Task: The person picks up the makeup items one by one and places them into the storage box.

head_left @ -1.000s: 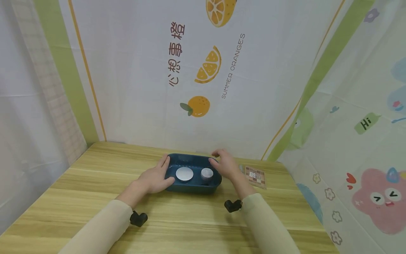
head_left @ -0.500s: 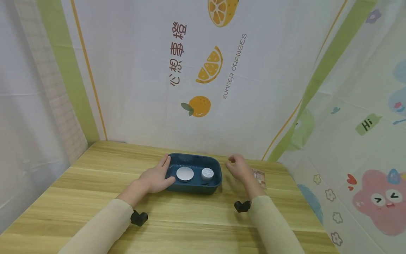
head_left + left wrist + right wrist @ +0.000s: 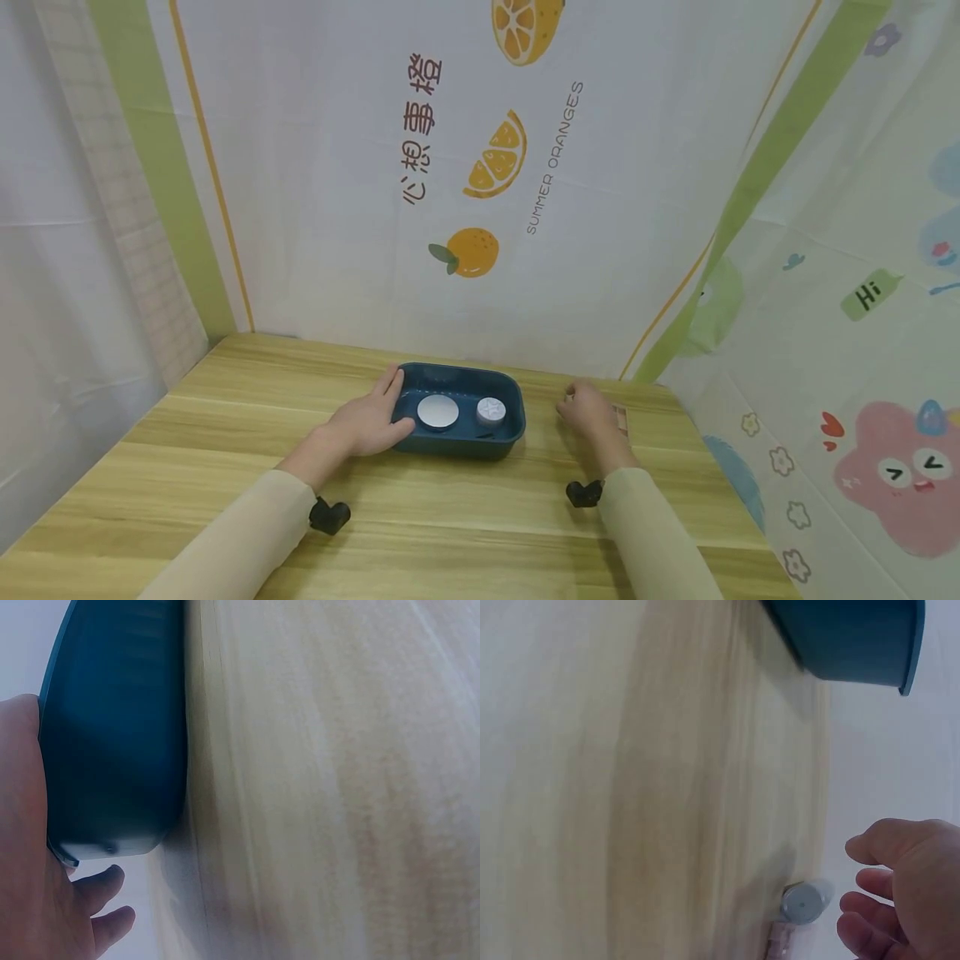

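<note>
A dark blue rectangular tray (image 3: 459,448) sits on the table. In it lie a white round disc (image 3: 438,412) and, to its right, a short white cylinder (image 3: 491,409) with a star-like pattern on top. My left hand (image 3: 367,422) rests on the tray's left end, thumb over the front rim, fingers extended along the left rim. To the right of the tray, apart from it, my right hand (image 3: 588,410) hovers with loosely curled fingers and holds nothing. Close under it in the right wrist view is a small round grey-topped object (image 3: 802,902).
A brown checkered packet (image 3: 621,419) lies partly behind the right hand, beside the grey-topped object. The wood-grain table (image 3: 450,533) reaches back to a white curtain (image 3: 337,275) printed with oranges. Another printed curtain (image 3: 825,400) hangs at the right.
My right hand has moved off the tray's right end, away from the white cylinder, rightward to over the packet's side. The left hand has stayed on the tray.
</note>
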Tool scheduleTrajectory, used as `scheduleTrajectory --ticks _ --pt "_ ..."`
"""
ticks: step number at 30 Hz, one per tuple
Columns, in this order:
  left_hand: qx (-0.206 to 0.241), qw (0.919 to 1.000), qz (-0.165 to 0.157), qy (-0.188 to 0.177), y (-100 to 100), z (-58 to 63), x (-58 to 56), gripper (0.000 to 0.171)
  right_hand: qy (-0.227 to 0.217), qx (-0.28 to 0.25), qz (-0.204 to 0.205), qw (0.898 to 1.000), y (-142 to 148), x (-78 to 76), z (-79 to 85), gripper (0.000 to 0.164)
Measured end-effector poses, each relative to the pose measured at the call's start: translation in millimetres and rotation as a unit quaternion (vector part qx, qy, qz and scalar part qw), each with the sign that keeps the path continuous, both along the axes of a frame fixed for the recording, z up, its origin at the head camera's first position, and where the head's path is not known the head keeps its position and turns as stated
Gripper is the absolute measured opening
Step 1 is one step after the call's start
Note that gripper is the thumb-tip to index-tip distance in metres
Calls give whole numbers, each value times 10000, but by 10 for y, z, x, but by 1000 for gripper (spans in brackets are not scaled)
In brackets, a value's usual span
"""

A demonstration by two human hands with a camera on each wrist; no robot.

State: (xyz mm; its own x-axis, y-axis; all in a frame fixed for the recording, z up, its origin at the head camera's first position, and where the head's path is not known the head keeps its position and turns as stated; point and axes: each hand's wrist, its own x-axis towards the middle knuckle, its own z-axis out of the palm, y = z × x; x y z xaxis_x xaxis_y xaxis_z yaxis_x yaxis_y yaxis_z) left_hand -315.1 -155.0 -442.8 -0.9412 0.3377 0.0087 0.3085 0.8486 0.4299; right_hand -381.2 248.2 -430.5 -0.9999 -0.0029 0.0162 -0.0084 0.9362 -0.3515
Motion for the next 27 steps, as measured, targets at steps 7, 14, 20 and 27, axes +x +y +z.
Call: scheduleTrajectory --ticks 7,14,20,27 --pt "26 10000 21 26 1 -26 -15 96 -38 36 -33 10000 44 45 -35 48" --pt "37 10000 46 -12 -7 -46 -29 96 -5 68 88 9999 37 24 -73 36" --pt "9 10000 29 -9 1 -33 -26 97 -12 -35 118 9999 20 -1 -133 31" --pt "35 10000 16 -16 -4 -32 -20 96 42 99 147 9998 42 -19 -172 31"
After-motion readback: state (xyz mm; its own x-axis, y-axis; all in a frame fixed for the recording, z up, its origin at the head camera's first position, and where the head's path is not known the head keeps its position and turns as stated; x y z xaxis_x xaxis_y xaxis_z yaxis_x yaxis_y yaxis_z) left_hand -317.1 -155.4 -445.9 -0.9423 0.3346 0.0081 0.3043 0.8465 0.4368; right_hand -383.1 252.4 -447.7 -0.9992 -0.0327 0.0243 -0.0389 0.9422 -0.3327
